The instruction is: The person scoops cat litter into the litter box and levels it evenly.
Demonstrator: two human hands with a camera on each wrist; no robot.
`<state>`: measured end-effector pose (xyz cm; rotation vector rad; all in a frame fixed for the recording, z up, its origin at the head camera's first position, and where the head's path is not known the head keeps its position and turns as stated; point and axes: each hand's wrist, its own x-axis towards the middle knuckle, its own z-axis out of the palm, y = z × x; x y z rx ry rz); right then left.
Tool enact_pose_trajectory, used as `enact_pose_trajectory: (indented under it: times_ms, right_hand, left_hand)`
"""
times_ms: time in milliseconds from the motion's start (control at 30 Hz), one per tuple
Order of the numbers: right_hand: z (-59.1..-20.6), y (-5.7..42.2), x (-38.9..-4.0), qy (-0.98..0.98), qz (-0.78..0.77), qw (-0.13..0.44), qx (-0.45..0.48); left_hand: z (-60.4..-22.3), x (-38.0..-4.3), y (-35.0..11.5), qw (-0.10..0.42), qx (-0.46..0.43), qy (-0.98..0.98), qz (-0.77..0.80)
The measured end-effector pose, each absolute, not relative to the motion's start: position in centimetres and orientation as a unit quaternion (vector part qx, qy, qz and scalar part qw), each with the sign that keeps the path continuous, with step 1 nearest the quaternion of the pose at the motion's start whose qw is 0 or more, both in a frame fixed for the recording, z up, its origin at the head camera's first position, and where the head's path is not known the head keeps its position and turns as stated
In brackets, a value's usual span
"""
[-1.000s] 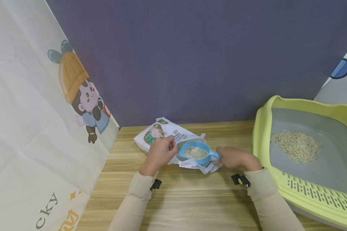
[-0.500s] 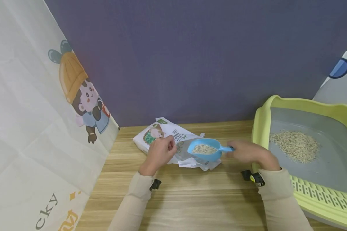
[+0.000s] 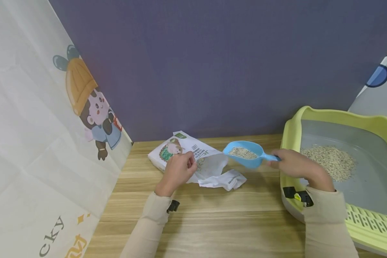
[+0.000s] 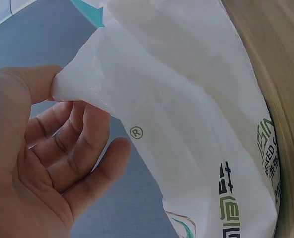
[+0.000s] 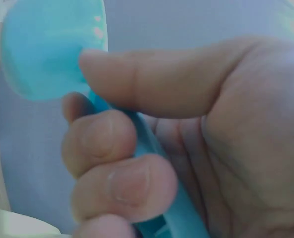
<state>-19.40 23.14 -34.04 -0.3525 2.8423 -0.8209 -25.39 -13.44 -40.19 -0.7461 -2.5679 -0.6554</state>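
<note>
My right hand [image 3: 290,163] grips the handle of a blue scoop [image 3: 252,163], fingers wrapped round it in the right wrist view. Pale pellets [image 3: 243,153] lie in the scoop's bowl. The scoop is between the bag's mouth and the yellow-rimmed tray, its tip close by the bag's edge. With thumb and fingers my left hand [image 3: 179,168] pinches the upper edge of a white printed bag [image 4: 162,109], holding its mouth open. The bag lies on its side on the wooden table, with more pellets [image 3: 200,163] showing inside.
At the right stands a grey litter tray [image 3: 374,172] with a raised yellow-green rim [image 3: 291,139] and a pile of pellets [image 3: 333,163] in it. A dark blue panel [image 3: 213,71] rises behind the wooden table [image 3: 213,222]. A white printed sheet [image 3: 25,125] borders the left side.
My right hand has drawn the loaded scoop out of the bag's mouth, up and to the right toward the tray. The left hand has stayed on the bag.
</note>
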Motion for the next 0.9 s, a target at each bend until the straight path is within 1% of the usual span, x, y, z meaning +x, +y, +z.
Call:
enact_pose_trajectory:
  times_ms: [133,400,667,900]
  right_hand:
    - [-33.9,23.6,-19.5,0.953,-0.281,0.050,-0.099]
    - [-33.8,24.1,-19.7,0.950,-0.305,0.031,-0.048]
    - [-33.9,24.3,-20.0,0.945,-0.325,0.023,-0.028]
    - [-33.5,24.5,-19.8,0.941,-0.338,0.026,-0.011]
  left_hand:
    - [-40.2,-25.5,-13.5,0.192,-0.266,-0.916,-0.232]
    - [-40.3,-25.6,-13.5,0.195,-0.271,-0.913,-0.235]
    - [-40.3,-25.6,-13.5,0.190,-0.268,-0.914,-0.241]
    - [-40.3,-25.5,-13.5,0.192,-0.269,-0.914,-0.235]
